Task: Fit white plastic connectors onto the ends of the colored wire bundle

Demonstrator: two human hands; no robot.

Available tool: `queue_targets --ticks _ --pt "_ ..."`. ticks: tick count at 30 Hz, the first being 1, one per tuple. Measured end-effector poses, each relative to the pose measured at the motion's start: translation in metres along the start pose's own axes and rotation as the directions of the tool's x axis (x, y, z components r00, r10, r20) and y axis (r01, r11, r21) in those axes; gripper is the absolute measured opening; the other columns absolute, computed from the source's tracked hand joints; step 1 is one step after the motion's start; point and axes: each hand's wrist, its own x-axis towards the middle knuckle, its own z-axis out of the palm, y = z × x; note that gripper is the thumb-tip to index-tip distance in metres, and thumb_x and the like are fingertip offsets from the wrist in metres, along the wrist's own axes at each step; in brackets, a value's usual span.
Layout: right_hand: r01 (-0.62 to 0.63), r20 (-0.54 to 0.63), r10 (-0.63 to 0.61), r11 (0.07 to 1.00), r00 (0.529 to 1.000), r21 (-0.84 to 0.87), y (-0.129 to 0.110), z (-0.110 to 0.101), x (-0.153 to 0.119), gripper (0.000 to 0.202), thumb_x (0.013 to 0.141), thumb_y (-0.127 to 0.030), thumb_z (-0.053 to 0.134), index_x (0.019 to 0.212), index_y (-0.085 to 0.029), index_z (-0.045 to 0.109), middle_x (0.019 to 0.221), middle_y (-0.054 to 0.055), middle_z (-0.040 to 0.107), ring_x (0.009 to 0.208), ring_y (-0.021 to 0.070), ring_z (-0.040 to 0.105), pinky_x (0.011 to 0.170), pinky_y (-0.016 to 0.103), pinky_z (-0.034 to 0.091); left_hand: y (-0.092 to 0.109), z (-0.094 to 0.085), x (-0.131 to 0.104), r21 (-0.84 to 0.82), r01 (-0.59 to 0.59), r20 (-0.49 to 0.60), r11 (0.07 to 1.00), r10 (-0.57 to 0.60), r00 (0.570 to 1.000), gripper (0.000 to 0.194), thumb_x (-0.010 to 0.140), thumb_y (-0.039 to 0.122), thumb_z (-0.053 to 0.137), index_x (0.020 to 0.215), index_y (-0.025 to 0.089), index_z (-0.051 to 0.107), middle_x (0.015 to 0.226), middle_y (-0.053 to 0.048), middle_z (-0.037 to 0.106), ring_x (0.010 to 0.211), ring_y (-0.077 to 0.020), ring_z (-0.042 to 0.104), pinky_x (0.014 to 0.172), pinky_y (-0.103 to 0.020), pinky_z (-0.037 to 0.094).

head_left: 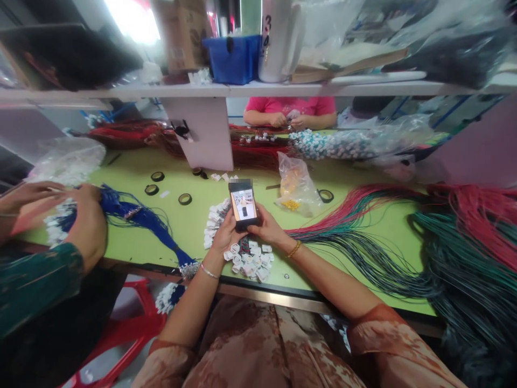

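Both of my hands hold a smartphone [243,203] upright over the green tabletop, its lit screen showing a picture. My left hand [227,234] wraps round its lower left side, and my right hand [266,225] grips the lower right corner. Just below the phone lies a pile of white connectors [252,263], and more white connectors [214,221] sit to its left. Red, green and black wires [343,229] run from near my right hand to the right side of the table.
At the left, a co-worker's hands [86,215] are at blue wires [149,221]. Tape rolls [184,199] and a bag of yellow parts [297,186] lie behind the phone. A shelf [242,90] crosses above; a person in pink [291,110] sits opposite. A red stool [133,323] stands lower left.
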Motion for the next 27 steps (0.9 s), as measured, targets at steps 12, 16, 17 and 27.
queue_targets --ticks 12,16,17,27 --pt "-0.305 0.112 0.288 0.933 0.951 0.19 -0.012 -0.019 -0.009 0.059 0.081 -0.04 0.076 0.133 -0.024 0.055 0.12 0.007 0.068 0.061 0.0089 0.061 0.058 0.026 0.056 0.001 -0.006 0.001 0.004 -0.006 0.025 1.0 0.006 1.0 0.066 0.087 0.031 0.071 0.147 0.029 0.045 0.14 -0.012 0.062 0.124 -0.0332 0.061 0.105 -0.059 0.048" --pt "-0.26 0.135 0.236 0.945 0.962 0.198 -0.007 -0.017 -0.008 0.066 0.076 -0.036 0.08 0.136 -0.025 0.053 0.125 0.009 0.066 0.08 0.015 0.066 0.064 0.027 0.058 0.002 -0.005 0.0 0.0 0.0 0.011 1.0 0.0 1.0 0.07 0.088 0.032 0.07 0.151 0.031 0.04 0.144 -0.012 0.059 0.128 -0.034 0.058 0.105 -0.057 0.05" --pt "-0.229 0.129 0.207 0.955 0.97 0.189 -0.006 -0.015 -0.007 0.069 0.074 -0.034 0.082 0.136 -0.025 0.053 0.127 0.009 0.065 0.088 0.0174 0.066 0.067 0.028 0.058 0.001 -0.005 0.0 -0.001 0.0 0.007 1.0 0.0 1.0 0.071 0.088 0.032 0.07 0.152 0.032 0.039 0.144 -0.012 0.059 0.129 -0.0338 0.058 0.105 -0.056 0.05" --pt "-0.041 -0.061 0.04 0.999 0.997 -0.014 0.0 0.007 0.001 0.064 0.068 -0.018 0.079 0.125 -0.021 0.051 0.126 0.01 0.064 0.113 0.0232 0.062 0.102 0.041 0.05 0.003 0.0 -0.001 0.012 -0.012 -0.031 1.0 0.012 0.999 0.069 0.089 0.031 0.069 0.151 0.03 0.04 0.144 -0.012 0.059 0.134 -0.0356 0.053 0.105 -0.057 0.05"
